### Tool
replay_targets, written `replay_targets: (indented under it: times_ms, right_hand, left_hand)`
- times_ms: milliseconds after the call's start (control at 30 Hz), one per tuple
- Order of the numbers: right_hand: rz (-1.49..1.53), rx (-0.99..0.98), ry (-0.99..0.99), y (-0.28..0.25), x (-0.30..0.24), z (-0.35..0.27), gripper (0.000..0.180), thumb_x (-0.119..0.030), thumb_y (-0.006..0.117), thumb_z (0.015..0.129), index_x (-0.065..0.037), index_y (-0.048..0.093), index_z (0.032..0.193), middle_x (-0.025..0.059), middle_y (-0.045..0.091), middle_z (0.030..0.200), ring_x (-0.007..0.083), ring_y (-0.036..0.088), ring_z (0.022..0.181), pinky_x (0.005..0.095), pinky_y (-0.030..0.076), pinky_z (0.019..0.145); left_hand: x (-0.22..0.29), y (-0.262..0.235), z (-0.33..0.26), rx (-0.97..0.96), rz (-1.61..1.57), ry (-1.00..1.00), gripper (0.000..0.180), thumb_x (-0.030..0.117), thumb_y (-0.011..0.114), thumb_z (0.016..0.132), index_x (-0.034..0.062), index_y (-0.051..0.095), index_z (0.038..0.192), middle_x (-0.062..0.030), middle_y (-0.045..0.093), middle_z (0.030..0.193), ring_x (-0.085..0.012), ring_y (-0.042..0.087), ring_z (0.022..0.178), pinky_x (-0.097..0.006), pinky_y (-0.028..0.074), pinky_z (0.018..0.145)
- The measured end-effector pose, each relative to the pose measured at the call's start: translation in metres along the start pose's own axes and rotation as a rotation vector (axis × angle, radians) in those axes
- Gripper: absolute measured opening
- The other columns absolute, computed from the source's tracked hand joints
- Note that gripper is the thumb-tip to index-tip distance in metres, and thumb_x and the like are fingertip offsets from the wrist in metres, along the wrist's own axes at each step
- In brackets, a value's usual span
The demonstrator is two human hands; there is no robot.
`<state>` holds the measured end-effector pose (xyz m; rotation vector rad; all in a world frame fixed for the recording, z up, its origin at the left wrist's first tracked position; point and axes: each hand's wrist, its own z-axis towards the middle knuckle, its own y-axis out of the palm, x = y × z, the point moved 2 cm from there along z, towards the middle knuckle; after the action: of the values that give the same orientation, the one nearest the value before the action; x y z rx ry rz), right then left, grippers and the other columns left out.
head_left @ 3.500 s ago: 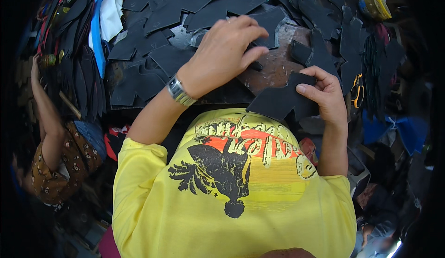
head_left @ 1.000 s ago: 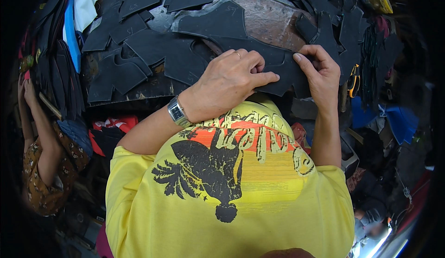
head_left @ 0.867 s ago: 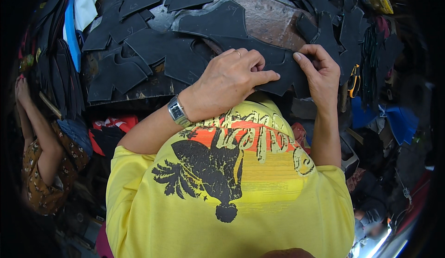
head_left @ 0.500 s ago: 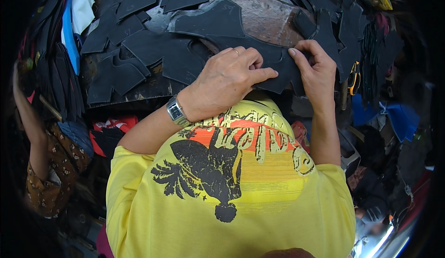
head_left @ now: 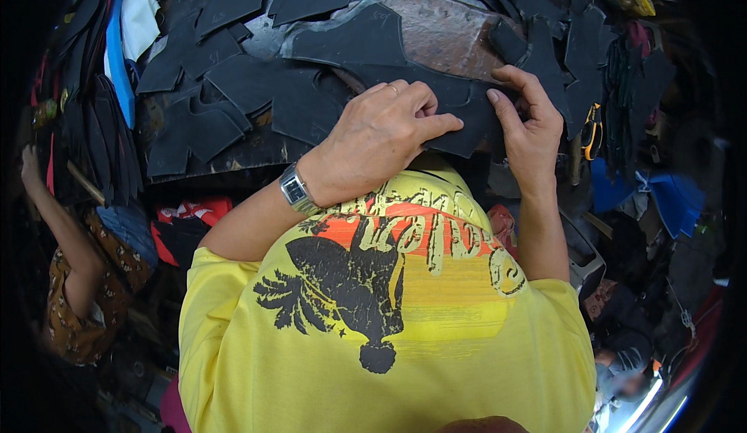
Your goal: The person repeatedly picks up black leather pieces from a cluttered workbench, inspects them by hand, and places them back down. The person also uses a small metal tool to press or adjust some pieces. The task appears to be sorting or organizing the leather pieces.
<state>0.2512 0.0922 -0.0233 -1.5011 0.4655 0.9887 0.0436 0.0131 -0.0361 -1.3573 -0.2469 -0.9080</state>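
Observation:
A black cut piece of flat sheet material (head_left: 457, 133) lies at the near edge of the work surface, over other black pieces. My left hand (head_left: 381, 139), wearing a watch (head_left: 295, 187) and a ring, rests on its left part. Its fingers are curled down with their tips hidden, and the thumb stretches right across the piece. At the right edge of the piece, my right hand (head_left: 537, 133) has thumb and forefinger apart, with nothing seen between them. A larger black curved piece (head_left: 350, 36) lies just beyond both hands.
Many black cut pieces (head_left: 233, 1) overlap across the brown worn work surface (head_left: 451, 28). A yellow-and-black cutter (head_left: 593, 131) hangs at the right edge. Black strips (head_left: 101, 137) hang at the left, where another person's arm (head_left: 74, 238) shows.
My right thumb and forefinger have parted a little at the piece's edge. My left hand has hardly moved. The other person's hand at the far left has dropped lower.

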Motion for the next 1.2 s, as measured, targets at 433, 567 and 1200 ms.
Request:
replay_targets:
  times_ms: [433, 567, 1200]
  right_hand:
    - [0.192, 0.129, 0.011, 0.008, 0.011, -0.001, 0.03, 0.004, 0.072, 0.09, -0.002, 0.071, 0.119, 0.0038, 0.075, 0.101, 0.0058, 0.058, 0.078, 0.0223, 0.048, 0.073]
    - [0.165, 0.145, -0.003, 0.011, 0.011, -0.002, 0.03, 0.004, 0.072, 0.09, -0.002, 0.071, 0.12, 0.0054, 0.075, 0.103, 0.007, 0.061, 0.081, 0.0232, 0.049, 0.074]
    - [-0.375, 0.051, -0.268, 0.016, -0.016, 0.009, 0.019, -0.002, 0.077, 0.084, -0.003, 0.067, 0.101, 0.0118, 0.067, 0.098, 0.0325, 0.066, 0.09, 0.0387, 0.053, 0.078]
  left_hand:
    - [-0.001, -0.002, 0.001, -0.03, -0.026, -0.028, 0.06, 0.0, 0.08, 0.073, 0.0185, 0.069, 0.129, -0.005, 0.062, 0.104, -0.0242, 0.065, 0.098, -0.038, 0.056, 0.084]
    - [-0.001, -0.003, 0.003, -0.009, -0.027, 0.001, 0.045, 0.005, 0.079, 0.077, 0.0112, 0.071, 0.121, -0.0063, 0.062, 0.098, -0.0237, 0.063, 0.092, -0.037, 0.055, 0.08]
    - [0.001, 0.0, 0.002, 0.012, -0.028, -0.029, 0.056, 0.006, 0.082, 0.074, 0.0182, 0.07, 0.127, -0.0048, 0.064, 0.099, -0.0236, 0.067, 0.093, -0.036, 0.056, 0.078]
